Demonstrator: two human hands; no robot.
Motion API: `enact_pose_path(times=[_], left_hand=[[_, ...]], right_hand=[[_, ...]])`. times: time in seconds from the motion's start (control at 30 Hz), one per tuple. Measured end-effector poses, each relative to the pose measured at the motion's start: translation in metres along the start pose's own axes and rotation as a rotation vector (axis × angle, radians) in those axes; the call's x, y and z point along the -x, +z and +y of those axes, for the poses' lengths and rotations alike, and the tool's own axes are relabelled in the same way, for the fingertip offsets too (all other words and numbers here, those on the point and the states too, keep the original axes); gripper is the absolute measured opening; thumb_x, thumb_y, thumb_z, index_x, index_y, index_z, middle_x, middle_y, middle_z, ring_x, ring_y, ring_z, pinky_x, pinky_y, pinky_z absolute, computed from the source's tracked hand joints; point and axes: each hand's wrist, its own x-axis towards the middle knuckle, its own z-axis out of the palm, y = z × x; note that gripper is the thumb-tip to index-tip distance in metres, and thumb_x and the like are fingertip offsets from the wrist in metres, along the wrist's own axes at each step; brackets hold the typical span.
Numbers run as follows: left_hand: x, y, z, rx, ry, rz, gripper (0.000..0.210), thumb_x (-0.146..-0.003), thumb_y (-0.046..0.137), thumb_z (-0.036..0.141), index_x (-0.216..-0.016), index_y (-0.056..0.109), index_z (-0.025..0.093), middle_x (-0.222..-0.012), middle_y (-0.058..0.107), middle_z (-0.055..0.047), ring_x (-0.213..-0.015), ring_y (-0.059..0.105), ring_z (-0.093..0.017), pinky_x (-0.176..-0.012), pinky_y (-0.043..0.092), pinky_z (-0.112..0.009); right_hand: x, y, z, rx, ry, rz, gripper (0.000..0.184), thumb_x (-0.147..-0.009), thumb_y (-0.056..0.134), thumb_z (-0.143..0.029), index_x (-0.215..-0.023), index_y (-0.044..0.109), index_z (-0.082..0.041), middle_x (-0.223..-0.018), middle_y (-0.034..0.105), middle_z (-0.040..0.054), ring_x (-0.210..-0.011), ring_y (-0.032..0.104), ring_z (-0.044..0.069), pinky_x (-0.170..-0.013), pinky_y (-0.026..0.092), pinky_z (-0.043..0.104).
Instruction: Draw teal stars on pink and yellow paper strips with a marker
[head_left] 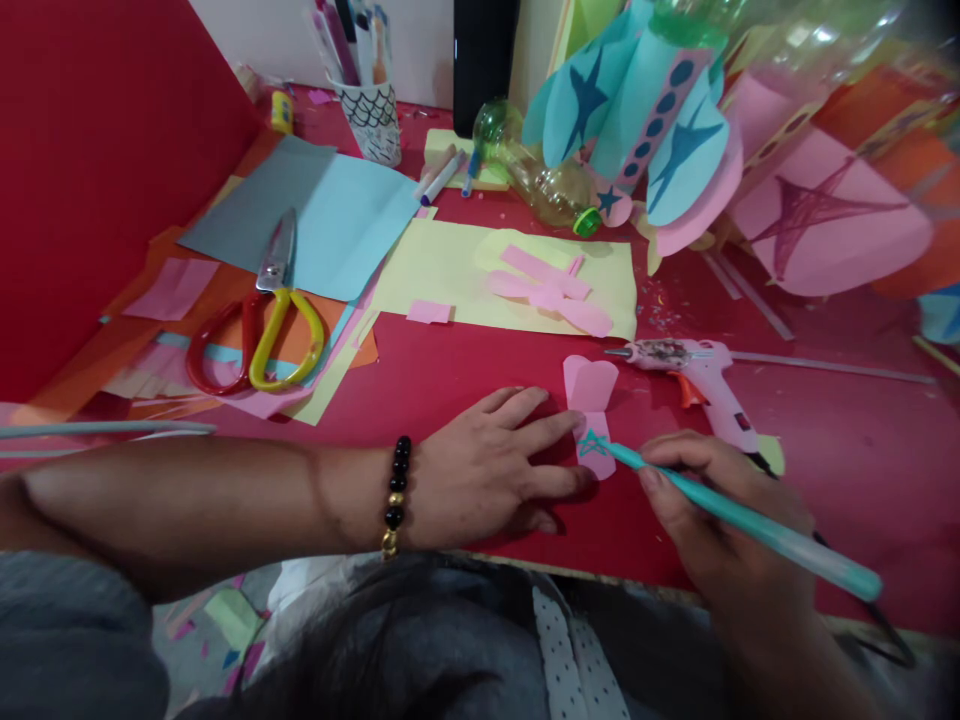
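My right hand (720, 510) grips a teal marker (772, 530), its tip on a small pink paper cutout (591, 395). A teal star outline (592, 443) shows on the cutout's lower part, while the upper part spreads into two rounded petals. Lying flat on the red table, my left hand (495, 465) has its fingers apart, with two fingertips touching the cutout's left edge. Just beyond my right hand rests a pink glue gun (697, 375) with an orange trigger.
Scissors (274, 310) with red and yellow handles lie on coloured paper at left. Pink strips (555, 290) rest on a yellow sheet (442, 260). Behind are a pen cup (371, 120), a plastic bottle (540, 180) and paper-decorated bottles (645, 120). The table's front edge (600, 570) is near me.
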Motion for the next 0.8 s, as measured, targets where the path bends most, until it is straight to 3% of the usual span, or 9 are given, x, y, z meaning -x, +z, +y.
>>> enact_pose_path(times=[0.47,0.67,0.8], left_hand=[[-0.0001,0.002,-0.0003,-0.018,-0.007,0.031,0.043,-0.092,0.054,0.052,-0.13,0.054,0.033,-0.15,0.037,-0.008,-0.133,0.034,-0.032,-0.109,0.033,-0.051],[-0.0004,0.0007,0.0005,-0.017,-0.008,0.046,0.044,-0.09,0.056,0.053,-0.129,0.056,0.033,-0.148,0.04,-0.008,-0.133,0.035,-0.031,-0.109,0.034,-0.051],[-0.0002,-0.0006,0.0008,-0.018,-0.012,0.033,0.043,-0.091,0.055,0.052,-0.13,0.056,0.033,-0.149,0.04,-0.008,-0.132,0.036,-0.031,-0.108,0.035,-0.051]], right_hand=[[0.0,0.0003,0.0001,-0.008,-0.026,-0.025,0.002,-0.086,0.059,-0.021,-0.087,0.06,-0.023,-0.083,0.067,0.0,-0.068,0.063,0.013,-0.061,0.048,0.025],[0.0017,0.0002,0.0027,-0.115,-0.095,-0.082,0.006,-0.084,0.06,-0.017,-0.089,0.06,-0.021,-0.085,0.066,0.0012,-0.075,0.065,0.014,-0.068,0.049,0.026],[0.0023,0.0006,0.0034,-0.066,-0.075,-0.044,0.006,-0.084,0.06,-0.017,-0.089,0.06,-0.021,-0.085,0.067,0.0012,-0.072,0.064,0.014,-0.065,0.049,0.026]])
